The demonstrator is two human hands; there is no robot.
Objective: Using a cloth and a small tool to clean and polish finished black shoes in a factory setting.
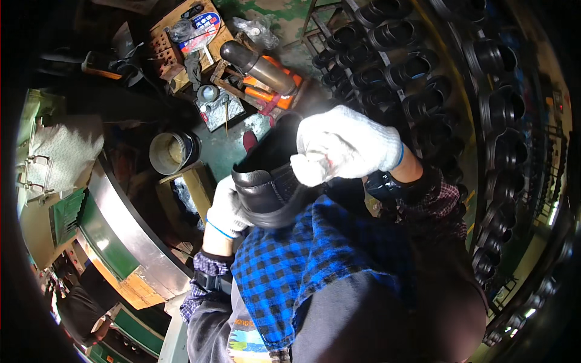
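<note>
A black leather shoe [261, 192] is held tilted in front of my chest, its opening facing up. My left hand [227, 209], in a white knit glove, is closed around the side of the shoe near the heel. Over the shoe's right side is my right hand [351, 145], also gloved in white, with its fingers curled together. A white bunched lump [311, 169] shows at those fingertips; whether it is cloth or the glove itself I cannot make out. The far part of the shoe is dark and blurred.
Racks of black shoes [411, 66] stand along the right. Ahead are an orange stand with a dark rounded metal form [257, 66] and a wooden board with a hand fan [203, 30]. To the left are a bucket [166, 152], a metal-edged counter [130, 224] and another person [85, 314].
</note>
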